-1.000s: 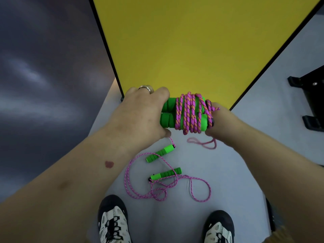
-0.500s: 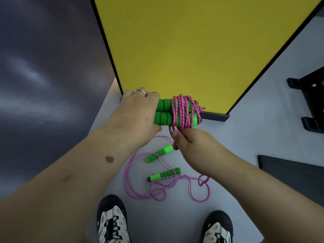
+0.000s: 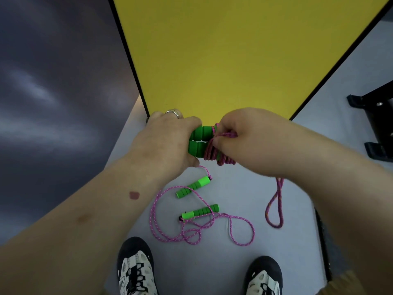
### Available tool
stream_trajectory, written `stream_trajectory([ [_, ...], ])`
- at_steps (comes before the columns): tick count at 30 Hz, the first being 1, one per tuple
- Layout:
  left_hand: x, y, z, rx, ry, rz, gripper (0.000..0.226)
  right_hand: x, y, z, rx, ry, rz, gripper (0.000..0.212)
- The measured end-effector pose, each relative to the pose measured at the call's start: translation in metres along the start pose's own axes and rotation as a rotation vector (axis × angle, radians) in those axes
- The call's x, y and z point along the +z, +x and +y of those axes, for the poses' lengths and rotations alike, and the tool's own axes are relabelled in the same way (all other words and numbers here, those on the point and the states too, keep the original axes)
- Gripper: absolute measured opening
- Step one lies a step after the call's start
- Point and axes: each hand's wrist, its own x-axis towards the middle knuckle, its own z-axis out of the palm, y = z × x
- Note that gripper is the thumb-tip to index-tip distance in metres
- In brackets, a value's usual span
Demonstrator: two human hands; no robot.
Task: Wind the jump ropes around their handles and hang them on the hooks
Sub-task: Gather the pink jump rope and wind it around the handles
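My left hand (image 3: 168,141) grips the two green handles (image 3: 200,141) of a jump rope, held side by side in front of me. Pink rope (image 3: 212,152) is coiled around their right half. My right hand (image 3: 248,139) covers that coil and pinches a strand of it. A loose loop of the same rope (image 3: 275,205) hangs down below my right wrist. A second jump rope lies unwound on the floor below, with two green handles (image 3: 193,186) (image 3: 201,211) and tangled pink cord (image 3: 191,233). No hooks are in view.
A yellow panel with a black edge (image 3: 234,50) stands upright straight ahead. Dark wall fills the left. A black frame with feet (image 3: 374,124) stands at the right. My two shoes (image 3: 136,269) (image 3: 263,277) rest on the pale floor (image 3: 223,269).
My right hand came up from under the bundle and now lies over the coil, pinching the rope. The loose end now hangs as a long loop to the right.
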Motion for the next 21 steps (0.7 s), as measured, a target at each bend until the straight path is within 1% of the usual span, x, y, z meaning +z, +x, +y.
stream_trajectory([
  [3, 0.001, 0.0, 0.001, 0.044, -0.014, -0.051, 0.063, -0.011, 0.008, 0.008, -0.022, 0.018, 0.03, 0.014],
  [7, 0.001, 0.002, 0.004, 0.142, 0.023, -0.049, 0.07, -0.013, 0.025, 0.022, -0.052, 0.066, 0.094, 0.012],
  [10, -0.001, 0.001, 0.005, 0.183, 0.037, -0.041, 0.066, -0.01, 0.036, 0.034, -0.064, 0.174, 0.129, 0.011],
  [14, -0.003, -0.001, 0.004, 0.194, 0.001, -0.017, 0.048, -0.004, 0.044, 0.052, -0.008, 0.357, 0.156, 0.014],
  [16, -0.002, -0.001, 0.003, 0.175, -0.034, -0.016, 0.042, 0.001, 0.046, 0.063, 0.04, 0.432, 0.134, 0.017],
  [19, -0.005, -0.002, 0.004, 0.141, -0.098, -0.064, 0.042, 0.008, 0.045, 0.077, 0.094, 0.438, 0.066, 0.019],
  [21, -0.01, -0.003, 0.006, 0.105, -0.135, -0.134, 0.051, 0.014, 0.045, 0.083, 0.112, 0.446, 0.049, 0.009],
])
